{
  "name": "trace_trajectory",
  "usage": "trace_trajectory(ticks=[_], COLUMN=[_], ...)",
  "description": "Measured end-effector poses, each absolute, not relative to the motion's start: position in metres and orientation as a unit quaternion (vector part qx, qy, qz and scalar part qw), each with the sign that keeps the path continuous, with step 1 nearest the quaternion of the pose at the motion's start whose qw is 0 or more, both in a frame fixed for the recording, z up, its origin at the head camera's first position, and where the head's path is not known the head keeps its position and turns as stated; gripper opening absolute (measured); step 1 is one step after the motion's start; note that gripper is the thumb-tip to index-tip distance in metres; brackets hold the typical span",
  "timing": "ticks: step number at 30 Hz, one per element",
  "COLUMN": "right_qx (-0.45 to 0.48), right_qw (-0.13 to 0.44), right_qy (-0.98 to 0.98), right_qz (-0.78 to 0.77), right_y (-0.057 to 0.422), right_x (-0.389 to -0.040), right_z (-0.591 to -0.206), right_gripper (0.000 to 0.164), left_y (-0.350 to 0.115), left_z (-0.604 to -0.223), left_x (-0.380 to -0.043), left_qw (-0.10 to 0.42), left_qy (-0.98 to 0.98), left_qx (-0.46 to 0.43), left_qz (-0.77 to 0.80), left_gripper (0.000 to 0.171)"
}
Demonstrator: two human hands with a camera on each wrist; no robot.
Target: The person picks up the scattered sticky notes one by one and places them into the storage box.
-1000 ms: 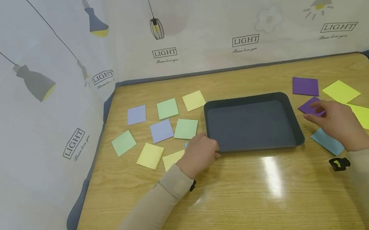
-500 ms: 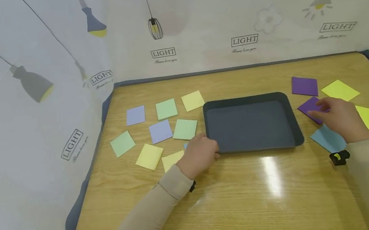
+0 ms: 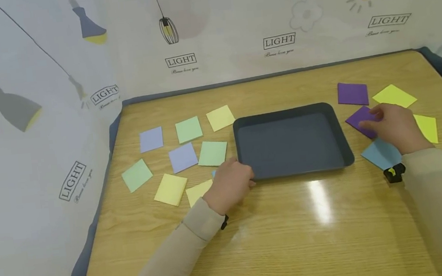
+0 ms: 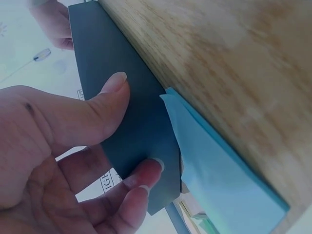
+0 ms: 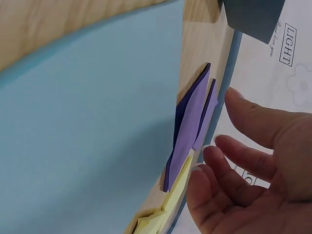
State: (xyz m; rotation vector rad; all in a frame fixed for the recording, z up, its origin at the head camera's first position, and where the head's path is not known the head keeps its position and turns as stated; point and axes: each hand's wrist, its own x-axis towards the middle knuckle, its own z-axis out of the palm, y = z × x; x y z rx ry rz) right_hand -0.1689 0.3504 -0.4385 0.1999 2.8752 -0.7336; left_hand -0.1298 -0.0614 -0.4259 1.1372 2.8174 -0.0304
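One dk tray (image 3: pixel 288 142) is gripped by L hand (image 3: pixel 229 185).

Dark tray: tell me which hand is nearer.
Left. The left hand holds the dark tray at its near left corner; the right hand is apart from it, off its right side.

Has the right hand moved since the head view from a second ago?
Yes, slightly: judged against the dark tray, the right hand has shifted rightward and farther from the person. It now hides more of the nearer bright yellow note.
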Motion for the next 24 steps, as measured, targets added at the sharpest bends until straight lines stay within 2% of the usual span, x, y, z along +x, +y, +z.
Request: trace_trajectory(ticks=[13,24], right_qx=[0.101,0.089], right_qw=[0.079,0.074], right_qy=[0.96,0.967], right_qz=[-0.25,-0.229], right_y=[0.356,0.364], right_x=[-0.176,-0.177], right_z=[-0.445,-0.454], right_gripper=[0.076,0.074], left_y=[-0.061,-0.06], left_z=[-0.422,-0.422], left_x=[-0.129,-0.128], left_qw=[0.06,0.058], left_qy=[0.927,0.929], left_qx=[0.369,0.366], left_qz=[-0.013,-0.011], left_gripper=[0.016,0.015])
